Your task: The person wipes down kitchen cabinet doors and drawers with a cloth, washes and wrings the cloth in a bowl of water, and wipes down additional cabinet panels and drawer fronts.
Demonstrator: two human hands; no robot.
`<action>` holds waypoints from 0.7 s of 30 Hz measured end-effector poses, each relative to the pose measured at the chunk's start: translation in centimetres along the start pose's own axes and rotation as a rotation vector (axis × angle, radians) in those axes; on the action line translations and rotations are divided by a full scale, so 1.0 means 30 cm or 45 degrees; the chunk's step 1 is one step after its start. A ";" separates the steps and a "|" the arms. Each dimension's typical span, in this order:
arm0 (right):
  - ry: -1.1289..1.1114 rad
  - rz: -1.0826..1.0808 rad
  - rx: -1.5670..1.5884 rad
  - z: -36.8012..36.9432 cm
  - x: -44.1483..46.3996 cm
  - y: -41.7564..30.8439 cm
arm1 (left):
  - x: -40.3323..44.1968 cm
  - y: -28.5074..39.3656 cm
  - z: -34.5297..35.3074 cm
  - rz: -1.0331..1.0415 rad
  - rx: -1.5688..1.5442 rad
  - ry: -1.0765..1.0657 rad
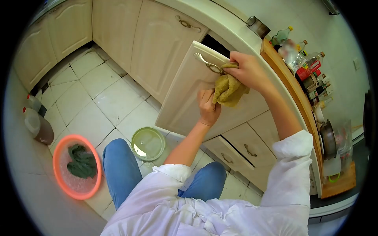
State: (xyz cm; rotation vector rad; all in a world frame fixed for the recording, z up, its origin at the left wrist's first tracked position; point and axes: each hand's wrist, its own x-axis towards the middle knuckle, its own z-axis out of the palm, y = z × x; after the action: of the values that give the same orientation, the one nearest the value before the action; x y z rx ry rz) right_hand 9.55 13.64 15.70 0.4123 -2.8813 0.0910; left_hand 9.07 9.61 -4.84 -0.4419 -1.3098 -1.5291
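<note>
A yellow-brown cleaning cloth point(230, 89) hangs between my two hands in front of a cream cabinet door point(185, 94), which stands partly open. My right hand point(247, 69) pinches the cloth's upper end beside the ornate metal handle point(208, 63), near the door's top edge. Lower down, my left hand point(208, 105) is closed on the cloth's lower left edge, close to the door's face. The cloth's top end lies against the right end of the handle. Part of the door is hidden behind my hands and the cloth.
On the tiled floor stand a green basin point(148, 144) with liquid and an orange basin point(59, 173) holding sudsy water and a dark green cloth point(82, 161). Two jugs point(38, 126) stand by the left wall. Bottles point(311, 65) and pots line the countertop point(236, 29).
</note>
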 end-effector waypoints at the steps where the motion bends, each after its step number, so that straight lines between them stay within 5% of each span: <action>1: 0.004 -0.019 0.011 0.006 0.010 0.013 | -0.008 0.004 0.002 -0.024 -0.018 -0.008; 5: -0.042 -0.009 0.180 0.003 -0.018 0.090 | 0.047 0.028 0.010 -0.056 0.080 -0.053; 7: 0.141 0.061 0.827 0.028 -0.043 0.141 | 0.092 -0.003 0.000 -0.044 0.062 0.012; 10: 0.086 0.187 0.962 -0.002 -0.065 0.151 | 0.152 -0.038 -0.035 -0.025 0.095 0.077; 12: 0.097 0.136 0.911 -0.010 -0.036 0.133 | 0.164 -0.044 -0.080 -0.015 0.142 0.062; 14: 0.075 -0.005 0.201 -0.027 0.023 0.077 | 0.194 -0.072 -0.131 -0.154 0.156 0.130; 18: 0.114 -0.211 0.157 0.019 0.150 -0.071 | 0.303 -0.142 -0.229 -0.220 0.178 0.303; 21: 0.076 -0.118 0.131 0.016 0.183 -0.101 | 0.314 -0.194 -0.234 -0.436 -0.314 0.129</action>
State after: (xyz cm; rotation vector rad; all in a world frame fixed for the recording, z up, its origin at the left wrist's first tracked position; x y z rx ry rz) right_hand 5.19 9.21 16.60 0.5517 -2.8016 0.2324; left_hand 2.59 -1.58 -2.66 -0.2988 -1.1635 -1.9853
